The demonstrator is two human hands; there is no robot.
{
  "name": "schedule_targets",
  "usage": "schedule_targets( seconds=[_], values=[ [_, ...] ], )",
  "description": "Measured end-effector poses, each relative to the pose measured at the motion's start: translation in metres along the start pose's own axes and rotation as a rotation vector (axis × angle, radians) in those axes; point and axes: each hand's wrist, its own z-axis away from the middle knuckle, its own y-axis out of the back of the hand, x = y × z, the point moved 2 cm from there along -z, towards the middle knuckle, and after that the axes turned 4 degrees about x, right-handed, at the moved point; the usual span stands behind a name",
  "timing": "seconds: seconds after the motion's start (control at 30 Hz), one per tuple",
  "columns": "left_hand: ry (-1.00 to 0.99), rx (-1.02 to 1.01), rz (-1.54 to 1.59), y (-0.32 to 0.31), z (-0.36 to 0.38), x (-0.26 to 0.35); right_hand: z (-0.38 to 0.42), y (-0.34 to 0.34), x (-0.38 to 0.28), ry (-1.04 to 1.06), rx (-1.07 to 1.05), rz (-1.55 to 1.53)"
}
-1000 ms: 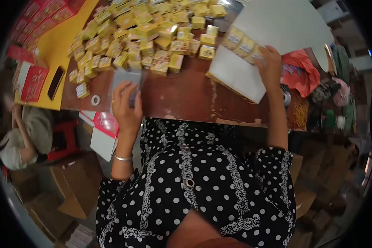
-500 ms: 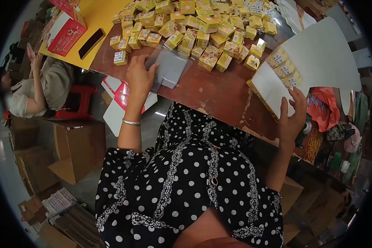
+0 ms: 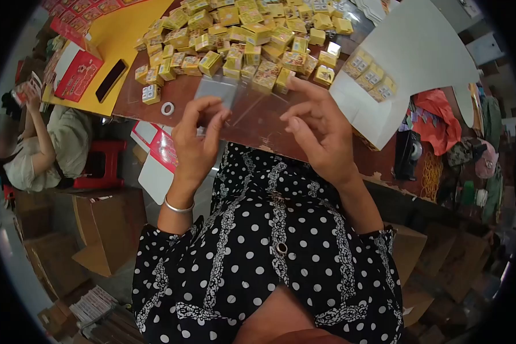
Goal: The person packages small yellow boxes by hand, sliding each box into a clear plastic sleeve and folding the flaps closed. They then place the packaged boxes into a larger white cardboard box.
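Observation:
My left hand (image 3: pixel 198 137) is at the table's front edge, thumb and bent fingers pinched on a clear plastic bag (image 3: pixel 258 109). The film is see-through, so its outline is hard to follow. Just behind those fingers lies a stack of clear bags (image 3: pixel 217 89). My right hand (image 3: pixel 324 135) hovers across from the left one, fingers half bent and apart, with nothing visible in it. Beyond both hands spreads a heap of small yellow boxes (image 3: pixel 235 37). To the right, an open white-lined box (image 3: pixel 358 109) has several yellow boxes (image 3: pixel 370 74) lying in a row.
A white ring (image 3: pixel 167 108) and a phone (image 3: pixel 111 80) lie at the left, near a red and white carton (image 3: pixel 79 74). A person (image 3: pixel 40 137) sits beyond a red stool (image 3: pixel 104 163). Cardboard boxes (image 3: pixel 109 229) stand on the floor.
My left hand has drawn back from the bag stack with a clear bag. My right hand has moved left from the open box toward it. The white ring now shows; the view has shifted.

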Motion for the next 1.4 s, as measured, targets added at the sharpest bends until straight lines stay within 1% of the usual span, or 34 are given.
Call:
schedule_targets(
  seconds=[0.03,0.1,0.13,0.17,0.2,0.23,0.27,0.3,0.33,0.37,0.4,0.43,0.47,0.5,0.53,0.57,0.6,0.63,0.7,0.8,0.87,0.93,1.0,1.03,1.07,1.1,1.13,1.17,1.2,1.23,1.27,1.33,1.37,1.4],
  values=[
    [-0.002,-0.021,0.017,-0.004,0.006,0.004,0.0,0.003,0.001,-0.007,0.023,0.013],
    [-0.107,-0.066,0.036,-0.011,0.016,0.014,0.002,0.006,0.005,0.0,-0.045,0.082],
    [-0.177,-0.09,0.02,-0.012,0.019,0.014,0.005,0.01,0.005,-0.009,-0.037,0.09],
    [-0.171,-0.094,0.028,-0.014,0.021,0.013,0.007,0.015,0.005,0.018,-0.064,0.206],
    [-0.243,-0.125,-0.064,-0.016,0.022,0.014,0.01,0.018,0.005,0.044,-0.093,0.321],
    [-0.317,-0.156,-0.157,-0.018,0.023,0.015,0.013,0.018,0.006,0.037,-0.094,0.325],
    [-0.311,-0.158,-0.153,-0.021,0.023,0.016,0.017,0.02,0.008,0.068,-0.034,0.37],
    [-0.36,-0.162,-0.173,-0.024,0.023,0.019,0.02,0.021,0.008,0.1,0.026,0.415],
    [-0.41,-0.166,-0.193,-0.027,0.023,0.021,0.023,0.023,0.008,0.095,0.028,0.418],
    [-0.409,-0.17,-0.19,-0.029,0.022,0.021,0.026,0.026,0.011,-0.084,-0.035,0.31],
    [-0.469,-0.195,-0.241,-0.031,0.021,0.021,0.03,0.028,0.014,-0.261,-0.098,0.199],
    [-0.527,-0.22,-0.293,-0.033,0.022,0.021,0.031,0.03,0.011,-0.266,-0.097,0.199],
    [-0.523,-0.224,-0.292,-0.033,0.023,0.02,0.032,0.029,0.008,-0.352,-0.177,0.107],
    [-0.455,-0.288,-0.284,-0.033,0.024,0.018,0.035,0.028,0.006,-0.438,-0.256,0.012],
    [-0.386,-0.352,-0.276,-0.034,0.026,0.016,0.038,0.031,0.008,-0.446,-0.255,0.009],
    [-0.38,-0.357,-0.275,-0.034,0.026,0.018,0.04,0.035,0.011,-0.541,-0.324,-0.113],
    [-0.43,-0.4,-0.311,-0.037,0.025,0.023,0.042,0.036,0.015,-0.633,-0.391,-0.235],
    [-0.481,-0.442,-0.347,-0.04,0.027,0.027,0.045,0.035,0.018,-0.638,-0.391,-0.236],
    [-0.47,-0.45,-0.392,-0.048,0.038,0.027,0.05,0.034,0.027,-0.686,-0.384,-0.353],
    [-0.451,-0.493,-0.433,-0.053,0.047,0.021,0.057,0.031,0.04,-0.689,-0.347,-0.404],
    [-0.296,-0.539,-0.313,-0.058,0.055,0.012,0.058,0.034,0.04,-0.692,-0.36,-0.417],
    [-0.278,-0.507,-0.26,-0.061,0.063,0.001,0.053,0.042,0.038,-0.68,-0.373,-0.422],
    [-0.27,-0.466,-0.199,-0.063,0.062,-0.003,0.04,0.063,0.026,-0.507,-0.203,-0.055],
    [-0.06,-0.471,-0.048,-0.062,0.06,-0.008,0.031,0.076,0.023,-0.462,-0.065,-0.015],
    [0.15,-0.475,0.101,-0.06,0.059,-0.013,0.021,0.087,0.023,-0.371,0.065,0.179],
    [0.381,-0.538,0.278,-0.058,0.062,-0.016,0.009,0.097,0.025,-0.276,0.193,0.369],
    [0.375,-0.539,0.281,-0.059,0.062,-0.018,-0.004,0.107,0.035,-0.069,0.257,0.596],
    [0.456,-0.562,0.411,-0.061,0.065,-0.021,-0.018,0.112,0.043,-0.065,0.26,0.601],
    [0.537,-0.583,0.542,-0.064,0.067,-0.024,-0.032,0.114,0.047,0.104,0.209,0.877],
    [0.534,-0.583,0.545,-0.066,0.069,-0.027,-0.044,0.114,0.051,0.279,0.151,1.148],
    [0.582,-0.588,0.609,-0.067,0.072,-0.031,-0.056,0.113,0.059,0.282,0.152,1.149],
    [0.627,-0.584,0.672,-0.067,0.073,-0.033,-0.08,0.103,0.08,0.147,-0.031,1.375],
    [0.651,-0.543,0.706,-0.066,0.073,-0.033,-0.089,0.1,0.09,0.153,-0.034,1.373],
    [0.675,-0.501,0.74,-0.065,0.072,-0.035,-0.097,0.097,0.103,0.094,-0.116,1.482]
  ],
)
